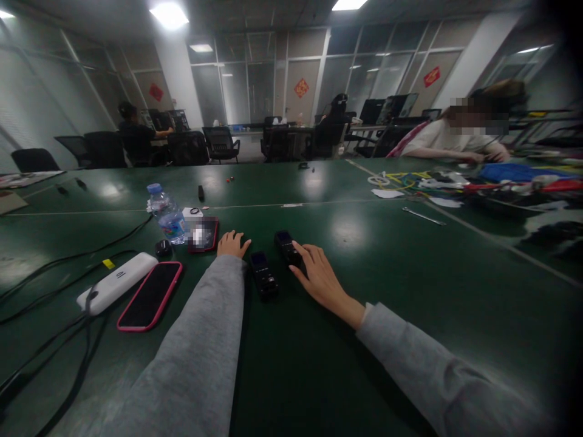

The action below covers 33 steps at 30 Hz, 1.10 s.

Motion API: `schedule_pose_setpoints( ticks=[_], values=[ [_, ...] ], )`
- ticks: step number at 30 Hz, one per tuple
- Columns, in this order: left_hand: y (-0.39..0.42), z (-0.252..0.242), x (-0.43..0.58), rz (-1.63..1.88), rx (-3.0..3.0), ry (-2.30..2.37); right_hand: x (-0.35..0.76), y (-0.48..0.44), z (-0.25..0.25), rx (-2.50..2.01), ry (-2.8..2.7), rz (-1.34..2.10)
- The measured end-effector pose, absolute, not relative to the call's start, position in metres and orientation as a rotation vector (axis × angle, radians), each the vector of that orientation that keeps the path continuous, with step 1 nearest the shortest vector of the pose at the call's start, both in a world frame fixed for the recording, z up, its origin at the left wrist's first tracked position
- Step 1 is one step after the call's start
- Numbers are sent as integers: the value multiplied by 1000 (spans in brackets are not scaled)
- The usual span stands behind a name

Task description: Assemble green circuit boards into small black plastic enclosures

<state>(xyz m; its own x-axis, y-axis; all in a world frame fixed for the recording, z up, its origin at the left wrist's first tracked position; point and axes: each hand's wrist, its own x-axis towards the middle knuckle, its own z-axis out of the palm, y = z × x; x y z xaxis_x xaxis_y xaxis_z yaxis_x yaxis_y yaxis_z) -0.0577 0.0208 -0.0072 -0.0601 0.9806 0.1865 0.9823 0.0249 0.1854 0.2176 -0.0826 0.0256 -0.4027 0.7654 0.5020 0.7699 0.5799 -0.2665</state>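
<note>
Two black handheld devices with small dark screens lie on the green table. The farther device (285, 243) sits under the fingers of my right hand (319, 278), its thumb at the near end and its fingers along the right side. Just left of it, the nearer device (263, 276) lies screen up, with small buttons below the screen. My left hand (232, 244) rests palm down on the table, fingers apart and holding nothing. Beside its fingertips lies a phone in a red case (208, 235), its screen partly blurred out.
At left are a water bottle (166, 215), a white power bank (119, 283), a red-cased phone (150, 297), a small round black item (163, 247) and black cables (86, 340). A wrench (423, 216) lies right; beyond it, a person (450, 141) sits by cluttered cables and tools.
</note>
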Motion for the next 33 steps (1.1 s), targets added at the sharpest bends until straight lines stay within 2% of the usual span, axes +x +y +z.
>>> schedule_pose_setpoints(
  ticks=[11, 33],
  values=[
    [21, -9, -57, -426, -2123, -2258, 201, -113, 35, -834, -2502, -5],
    [21, -8, -56, -436, -2133, -2243, 193, -113, 35, -847, -2645, -40]
  ],
)
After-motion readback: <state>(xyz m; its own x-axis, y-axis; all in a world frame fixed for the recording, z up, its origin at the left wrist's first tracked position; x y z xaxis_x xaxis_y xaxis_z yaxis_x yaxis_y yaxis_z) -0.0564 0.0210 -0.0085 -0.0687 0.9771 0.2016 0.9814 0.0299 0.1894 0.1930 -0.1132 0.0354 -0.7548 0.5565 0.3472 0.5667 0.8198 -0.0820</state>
